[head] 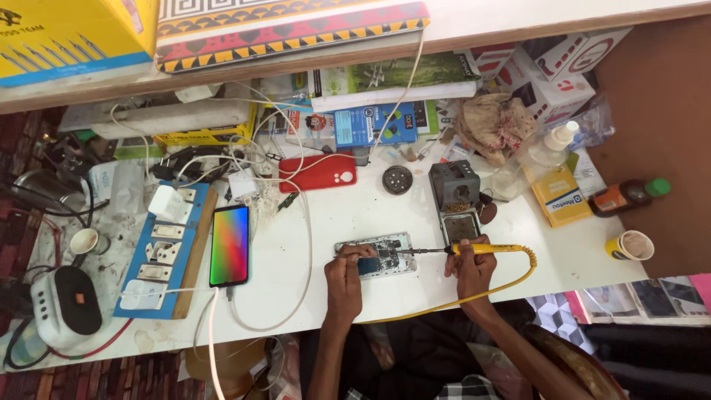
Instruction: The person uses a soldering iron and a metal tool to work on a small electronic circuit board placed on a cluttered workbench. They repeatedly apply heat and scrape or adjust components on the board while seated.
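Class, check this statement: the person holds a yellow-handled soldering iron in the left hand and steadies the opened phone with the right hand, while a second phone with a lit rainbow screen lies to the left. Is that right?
Not quite: the hands are swapped. The head view shows the yellow-handled soldering iron in the right hand, while the left hand steadies the opened phone. The second phone with the lit rainbow screen does lie to the left.

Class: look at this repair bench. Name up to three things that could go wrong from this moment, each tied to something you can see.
1. The left hand steadies the opened phone close to the soldering iron tip; a slip could burn its fingers.
2. The right hand holds the iron, whose yellow cord loops over the table edge; a snag could jerk the tip.
3. The paper cup beside that cord could be knocked over.
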